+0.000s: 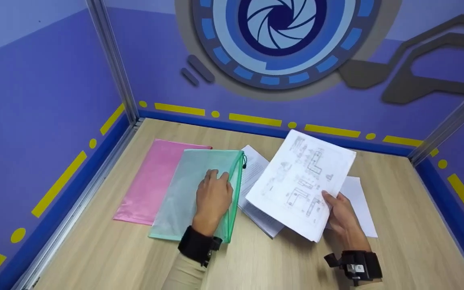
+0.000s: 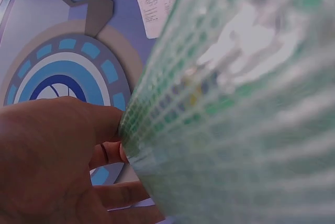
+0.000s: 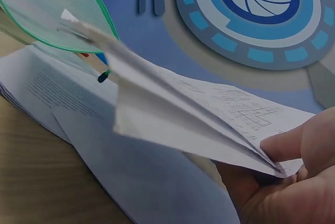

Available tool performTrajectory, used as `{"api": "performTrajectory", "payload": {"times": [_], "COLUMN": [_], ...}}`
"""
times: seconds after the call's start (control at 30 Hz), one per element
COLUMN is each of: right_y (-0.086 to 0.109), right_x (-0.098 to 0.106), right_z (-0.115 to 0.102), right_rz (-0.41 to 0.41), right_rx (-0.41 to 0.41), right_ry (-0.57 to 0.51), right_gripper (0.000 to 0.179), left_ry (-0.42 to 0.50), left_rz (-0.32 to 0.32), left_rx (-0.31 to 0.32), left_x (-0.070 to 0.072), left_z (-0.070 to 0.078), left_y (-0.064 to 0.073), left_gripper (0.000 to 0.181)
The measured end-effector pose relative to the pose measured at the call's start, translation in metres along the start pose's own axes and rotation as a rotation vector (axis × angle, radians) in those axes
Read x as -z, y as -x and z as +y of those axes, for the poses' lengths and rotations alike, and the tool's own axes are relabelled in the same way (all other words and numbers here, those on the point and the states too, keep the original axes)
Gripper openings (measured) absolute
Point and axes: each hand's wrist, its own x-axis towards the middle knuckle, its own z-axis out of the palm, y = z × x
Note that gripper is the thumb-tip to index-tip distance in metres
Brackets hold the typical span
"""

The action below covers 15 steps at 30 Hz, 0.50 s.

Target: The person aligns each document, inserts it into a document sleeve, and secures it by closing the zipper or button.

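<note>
My left hand (image 1: 215, 197) is over a green mesh zip pouch (image 1: 183, 189). In the left wrist view its thumb and a finger pinch the edge of the mesh (image 2: 172, 124), which is lifted. The pouch's mouth gapes along its right side, and a dark zip pull (image 3: 103, 76) hangs there. With thumb on top and fingers beneath, my right hand (image 1: 342, 213) grips a few sheets of paper (image 1: 302, 181) printed with technical drawings. These sheets are raised and tilted, and their near edges fan apart in the right wrist view (image 3: 178, 109).
A pink zip pouch (image 1: 147, 181) lies on the left, partly under the green one. Beneath the held sheets is a stack of text pages (image 1: 252, 165), with another white sheet (image 1: 359, 205) to the right. Decorated panels (image 1: 155, 60) wall in the wooden table (image 1: 107, 253).
</note>
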Motion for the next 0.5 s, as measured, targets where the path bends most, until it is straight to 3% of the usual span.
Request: {"api": "performTrajectory", "payload": {"times": [0.5], "right_y": [0.003], "right_x": [-0.029], "right_z": [0.022], "right_rz": [-0.111], "right_rx": [-0.071], "right_ry": [0.045], "right_gripper": [0.044], "left_ry": [0.01], "left_rz": [0.051], "left_rx": [-0.004], "left_x": [-0.008], "left_z": [0.008], "left_y": [0.0], "left_gripper": [0.018]}}
